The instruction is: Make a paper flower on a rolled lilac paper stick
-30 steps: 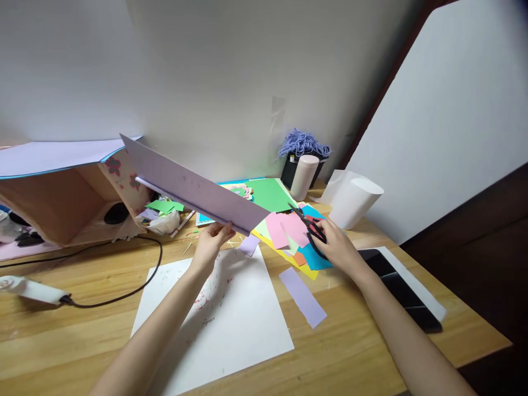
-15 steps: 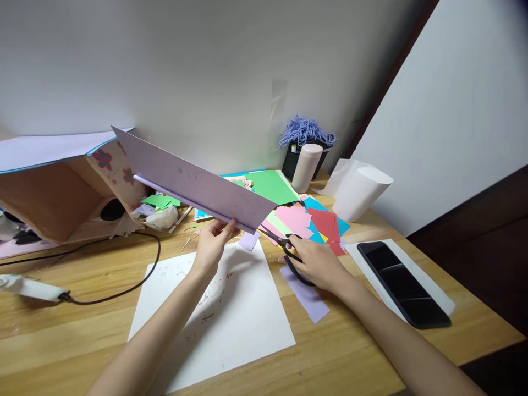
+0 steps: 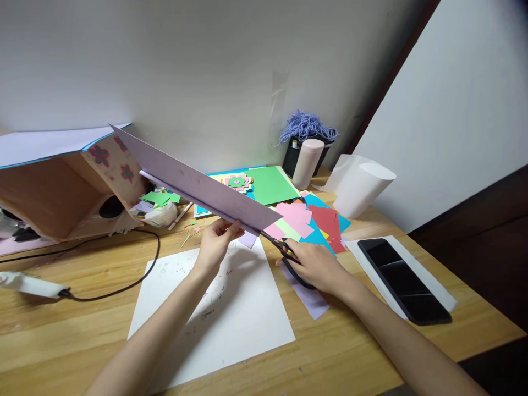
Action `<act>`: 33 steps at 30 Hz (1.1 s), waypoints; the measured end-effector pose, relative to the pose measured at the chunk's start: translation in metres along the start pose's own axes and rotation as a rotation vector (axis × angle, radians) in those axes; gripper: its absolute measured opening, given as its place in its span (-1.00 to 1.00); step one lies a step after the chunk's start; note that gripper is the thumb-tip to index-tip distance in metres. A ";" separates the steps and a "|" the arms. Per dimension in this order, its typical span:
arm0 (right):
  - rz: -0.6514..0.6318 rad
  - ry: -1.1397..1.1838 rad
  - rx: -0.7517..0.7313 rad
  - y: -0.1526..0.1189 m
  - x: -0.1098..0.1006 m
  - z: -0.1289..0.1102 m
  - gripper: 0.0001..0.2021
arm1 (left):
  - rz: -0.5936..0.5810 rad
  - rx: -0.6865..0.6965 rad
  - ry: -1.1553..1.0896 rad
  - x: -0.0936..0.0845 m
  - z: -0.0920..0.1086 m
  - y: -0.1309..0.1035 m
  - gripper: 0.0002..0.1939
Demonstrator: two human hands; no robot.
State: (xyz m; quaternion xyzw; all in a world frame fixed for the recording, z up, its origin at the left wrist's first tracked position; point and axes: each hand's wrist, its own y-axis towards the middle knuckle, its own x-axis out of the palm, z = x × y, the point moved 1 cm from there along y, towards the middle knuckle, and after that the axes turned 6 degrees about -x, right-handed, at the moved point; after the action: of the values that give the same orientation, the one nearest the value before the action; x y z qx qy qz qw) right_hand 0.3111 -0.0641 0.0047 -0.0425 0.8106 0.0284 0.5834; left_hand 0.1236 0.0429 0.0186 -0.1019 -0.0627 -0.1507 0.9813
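Observation:
My left hand (image 3: 216,245) pinches a large sheet of purple paper (image 3: 198,184) by its lower edge, where a narrow strip is folded or rolled. The sheet is held up at a slant above the table. My right hand (image 3: 315,264) is closed round the black handles of a pair of scissors (image 3: 291,261). Its blades meet the right end of the paper's lower edge, just right of my left fingers. Below lie a white sheet (image 3: 231,330) with faint marks and a purple paper scrap (image 3: 309,297), partly under the right hand.
Coloured paper pieces (image 3: 292,220) and a green sheet (image 3: 270,186) lie behind my hands. A phone (image 3: 404,280), a white paper roll (image 3: 365,190) and a pale pink cylinder (image 3: 308,165) stand or lie rightward. At left are an open box (image 3: 61,192) and a black cable (image 3: 157,264).
The purple sheet has tilted and shifted slightly right, uncovering the layered paper flower behind it. The scissor blades have closed together at the sheet's lower edge.

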 end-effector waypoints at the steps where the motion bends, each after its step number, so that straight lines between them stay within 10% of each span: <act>1: -0.011 0.007 0.001 0.000 0.000 -0.001 -0.73 | -0.007 -0.005 0.000 0.000 0.000 0.000 -0.65; 16: -0.476 0.902 -0.079 -0.012 -0.005 -0.004 -0.53 | -0.149 -0.052 0.153 -0.004 0.013 -0.004 -0.65; 33: -0.434 0.650 -0.167 0.016 -0.020 -0.017 -0.50 | -0.061 0.003 0.109 -0.015 0.024 0.001 -0.67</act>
State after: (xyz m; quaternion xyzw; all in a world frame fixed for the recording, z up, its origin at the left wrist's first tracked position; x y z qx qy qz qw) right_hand 0.2999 -0.0489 0.0293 -0.2669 0.9200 -0.0447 0.2834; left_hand 0.1073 0.0531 0.0394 -0.0901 -0.0124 -0.1857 0.9784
